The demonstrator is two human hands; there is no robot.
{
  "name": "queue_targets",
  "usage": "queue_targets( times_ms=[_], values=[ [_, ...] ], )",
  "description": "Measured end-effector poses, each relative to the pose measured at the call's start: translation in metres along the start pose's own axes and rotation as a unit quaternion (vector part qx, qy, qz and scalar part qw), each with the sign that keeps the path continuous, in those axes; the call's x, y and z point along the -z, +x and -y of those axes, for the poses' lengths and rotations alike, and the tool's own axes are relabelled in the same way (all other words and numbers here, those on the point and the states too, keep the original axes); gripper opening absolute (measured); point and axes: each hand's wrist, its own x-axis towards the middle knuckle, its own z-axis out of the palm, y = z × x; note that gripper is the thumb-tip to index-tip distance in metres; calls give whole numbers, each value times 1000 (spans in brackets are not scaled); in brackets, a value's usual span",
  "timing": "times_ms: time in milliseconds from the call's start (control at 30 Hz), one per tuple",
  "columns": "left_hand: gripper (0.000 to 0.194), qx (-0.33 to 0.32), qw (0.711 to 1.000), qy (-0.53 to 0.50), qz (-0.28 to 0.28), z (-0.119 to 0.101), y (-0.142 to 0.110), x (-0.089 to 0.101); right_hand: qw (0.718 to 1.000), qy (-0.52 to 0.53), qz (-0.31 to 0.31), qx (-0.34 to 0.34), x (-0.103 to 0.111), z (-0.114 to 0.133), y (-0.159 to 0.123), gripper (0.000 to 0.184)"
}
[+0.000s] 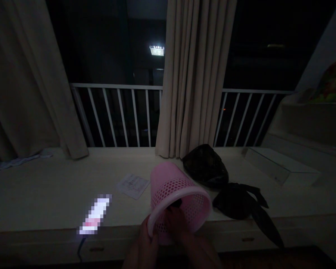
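Observation:
A pink plastic wastebasket with a band of holes lies tilted on the white ledge, its mouth turned toward me. At the near left of its rim, my left hand is closed around the edge. My right hand reaches inside the basket, fingers bent against a small black thing that is too dark to name. To the right of the basket rests a bulging black plastic bag. Nearer to me is a second black bag, knotted, with its loose ends trailing over the front edge.
A paper slip lies left of the basket. Farther left, a bright blurred-out phone-like screen has a cable hanging down. A glass-topped box stands at right. Beige curtains and a white railing line the dark window.

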Motion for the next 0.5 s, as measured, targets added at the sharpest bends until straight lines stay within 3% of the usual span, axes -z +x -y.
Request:
queue_targets(
  times_ms=[333,500],
  values=[
    [53,-3,1000,5,9,-5,-2,3,997,77,9,-8,-3,12,1,50],
    [53,-5,1000,-8,16,-10,-2,4,998,54,-6,6,-3,10,3,51]
  ],
)
